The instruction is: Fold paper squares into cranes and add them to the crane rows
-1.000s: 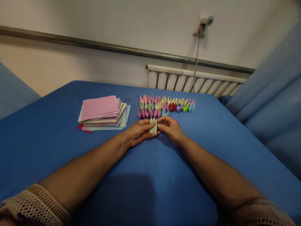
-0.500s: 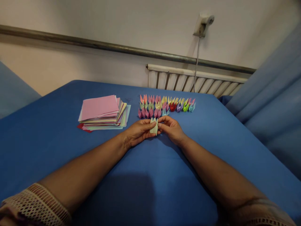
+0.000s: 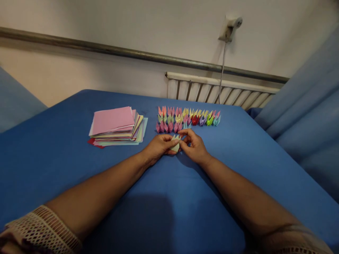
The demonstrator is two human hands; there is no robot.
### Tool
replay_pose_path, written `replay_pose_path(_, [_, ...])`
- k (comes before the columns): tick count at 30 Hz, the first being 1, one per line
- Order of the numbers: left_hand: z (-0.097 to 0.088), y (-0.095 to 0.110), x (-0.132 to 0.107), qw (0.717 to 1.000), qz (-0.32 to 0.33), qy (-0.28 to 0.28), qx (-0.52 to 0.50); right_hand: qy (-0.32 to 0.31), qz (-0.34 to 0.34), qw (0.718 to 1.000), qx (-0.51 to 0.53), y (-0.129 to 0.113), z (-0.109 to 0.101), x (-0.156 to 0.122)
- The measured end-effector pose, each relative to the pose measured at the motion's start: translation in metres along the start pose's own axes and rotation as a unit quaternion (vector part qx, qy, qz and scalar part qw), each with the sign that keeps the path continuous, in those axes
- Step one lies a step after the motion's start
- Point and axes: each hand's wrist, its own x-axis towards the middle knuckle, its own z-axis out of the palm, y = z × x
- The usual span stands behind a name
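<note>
Paper (image 3: pixel 176 147), pale green and seemingly part-folded, is mid-frame, held in the pinching grip of the left hand (image 3: pixel 158 147) and the right hand (image 3: pixel 194 146). Folded figures (image 3: pixel 186 119), apparently done, stand in rows just beyond; flat sheets (image 3: pixel 113 121) lie stacked left of centre. The counter (image 3: pixel 238 151) offers open room lower right; its far edge passes behind the rows.

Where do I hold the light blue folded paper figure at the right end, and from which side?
Probably pinch the light blue figure low on its body, below the pointed tips, which look bendy. Come from the right, since a bright green folded paper figure stands close on its left.
</note>
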Motion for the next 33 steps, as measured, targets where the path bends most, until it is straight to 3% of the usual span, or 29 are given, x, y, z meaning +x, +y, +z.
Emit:
replay_pose_path(3, [0.0009,-0.0021,0.0004,1.000,0.021,0.014,0.011,0.026,-0.075,0.993,-0.088,-0.0039,-0.0017,-0.0010])
replay_pose_path(7, [0.0007,-0.0031,0.0015,0.999,0.027,0.023,0.010,0.046,-0.115,0.984,-0.127,-0.0032,-0.0008,-0.0011])
replay_pose_path(17, [0.0005,-0.0044,0.0029,0.999,0.019,0.034,0.004,0.001,-0.194,0.954,-0.229,-0.0090,-0.0056,-0.0008])
replay_pose_path(22, [0.0016,-0.0045,0.0028,0.999,0.022,0.046,-0.007,-0.005,-0.178,0.945,-0.276,-0.0111,-0.0063,-0.0012])
replay_pose_path(33, [0.0006,-0.0072,0.0046,0.999,0.028,0.045,0.012,-0.002,-0.139,0.955,-0.260,-0.0103,-0.0031,-0.0027])
